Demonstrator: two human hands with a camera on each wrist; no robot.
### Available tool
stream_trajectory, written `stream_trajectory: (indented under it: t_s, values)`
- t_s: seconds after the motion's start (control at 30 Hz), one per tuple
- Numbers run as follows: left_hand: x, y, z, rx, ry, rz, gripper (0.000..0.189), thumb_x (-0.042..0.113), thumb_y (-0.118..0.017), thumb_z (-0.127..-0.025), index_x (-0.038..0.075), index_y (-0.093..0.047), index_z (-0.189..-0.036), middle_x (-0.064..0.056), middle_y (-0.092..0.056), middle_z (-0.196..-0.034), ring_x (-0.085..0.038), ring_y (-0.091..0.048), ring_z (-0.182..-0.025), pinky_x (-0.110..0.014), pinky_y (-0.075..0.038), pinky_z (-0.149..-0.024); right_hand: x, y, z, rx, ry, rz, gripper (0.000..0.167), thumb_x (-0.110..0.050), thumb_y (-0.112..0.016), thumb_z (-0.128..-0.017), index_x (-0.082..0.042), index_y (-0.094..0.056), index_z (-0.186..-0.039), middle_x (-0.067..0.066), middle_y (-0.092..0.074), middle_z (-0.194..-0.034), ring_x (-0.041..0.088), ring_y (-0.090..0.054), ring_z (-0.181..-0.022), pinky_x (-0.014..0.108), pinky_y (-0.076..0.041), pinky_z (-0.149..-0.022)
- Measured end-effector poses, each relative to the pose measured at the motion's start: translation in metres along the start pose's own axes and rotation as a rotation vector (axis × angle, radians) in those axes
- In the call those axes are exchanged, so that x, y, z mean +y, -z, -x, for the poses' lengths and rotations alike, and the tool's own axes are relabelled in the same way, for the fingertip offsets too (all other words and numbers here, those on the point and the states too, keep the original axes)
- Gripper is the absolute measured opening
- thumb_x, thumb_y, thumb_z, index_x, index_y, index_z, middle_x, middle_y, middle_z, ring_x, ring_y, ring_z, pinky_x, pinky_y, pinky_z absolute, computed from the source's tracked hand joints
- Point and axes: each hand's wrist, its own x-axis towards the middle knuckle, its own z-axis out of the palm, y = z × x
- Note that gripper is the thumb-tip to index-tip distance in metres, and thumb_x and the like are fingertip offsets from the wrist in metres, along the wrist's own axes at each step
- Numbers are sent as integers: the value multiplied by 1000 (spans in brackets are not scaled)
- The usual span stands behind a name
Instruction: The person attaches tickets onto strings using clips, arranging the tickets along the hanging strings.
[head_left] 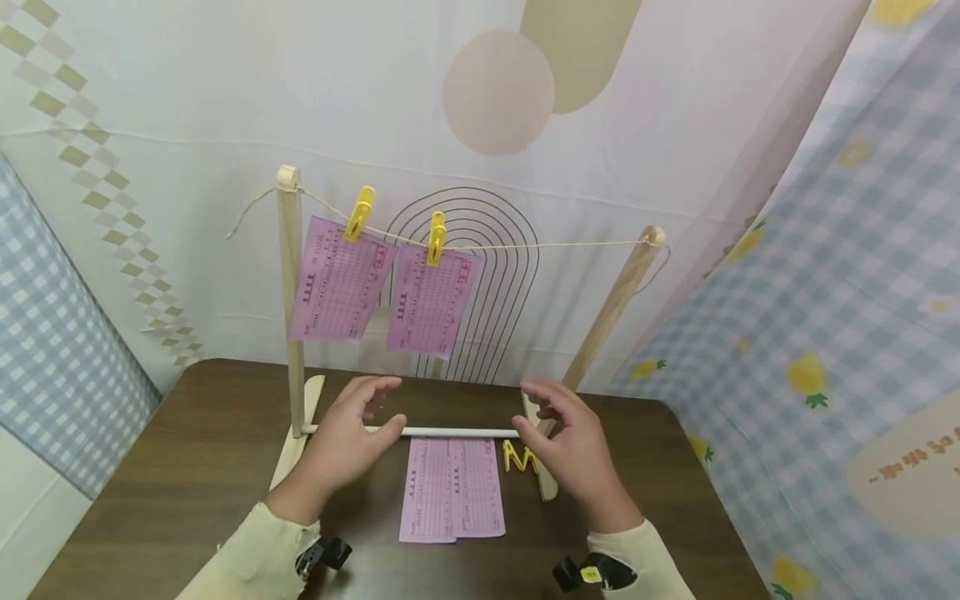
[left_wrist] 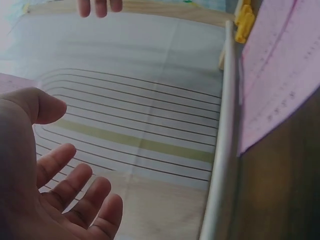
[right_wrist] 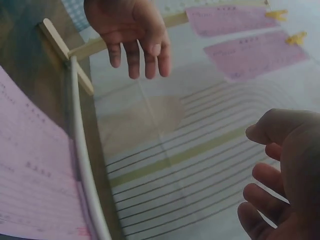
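My left hand (head_left: 348,433) hovers by the left end of the white rod (head_left: 457,432), fingers loosely bent with nothing between them. Opposite it, near the right post's foot, my right hand (head_left: 566,442) is held the same way, also holding nothing. Between the hands, two pink slips (head_left: 427,492) lie overlapping on the table. Beside them are yellow clothespins (head_left: 517,457), partly covered by the right hand. Two more pink slips (head_left: 341,283) hang from a string (head_left: 540,246), each under a yellow clothespin (head_left: 437,239).
A wooden post (head_left: 291,300) at the left and another post (head_left: 615,308) at the right carry the string. Both stand on flat wooden feet on the brown table (head_left: 187,467). Behind hangs a patterned white cloth (head_left: 225,100); a checked curtain (head_left: 825,333) is at the right.
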Motion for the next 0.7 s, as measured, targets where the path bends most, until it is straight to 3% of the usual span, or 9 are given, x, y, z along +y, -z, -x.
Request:
stream_trajectory:
  t_s: [0.2, 0.37, 0.53, 0.7]
  values:
    - [-15, -12, 5, -6, 4, -77, 58, 29, -84, -102, 18, -63, -155, -6, -59, -158, -37, -63, -141, -59, -58, -113, 27, -14, 13, 27, -61, -50, 46, -19, -93, -95, -26, -79, -138, -6, -75, -126, 26, -70, -110, 33, -63, -88]
    - [-22, -23, 11, -47, 25, -88, 59, 30, -82, -103, 17, -62, -157, -6, -62, -155, -35, -62, -143, -60, -56, -114, 50, -29, 23, 21, -133, -24, 45, -18, -95, -92, -24, -80, -134, -4, -73, -116, 30, -67, -104, 32, -59, -85]
    - [-27, -35, 14, -95, 61, -108, 51, 31, -83, -102, 16, -67, -148, -6, -70, -140, -26, -71, -121, -52, -61, -105, 67, -42, 32, 19, -179, 6, 47, -19, -96, -92, -22, -80, -136, 4, -74, -118, 24, -65, -105, 30, -55, -86]
    - [-28, -43, 17, -111, 126, -189, 39, 40, -84, -101, 16, -72, -129, -2, -73, -118, -16, -69, -103, -46, -61, -96, 79, -51, 37, 35, -217, 32, 47, -22, -95, -92, -17, -80, -137, 2, -73, -122, 24, -65, -108, 38, -56, -89]
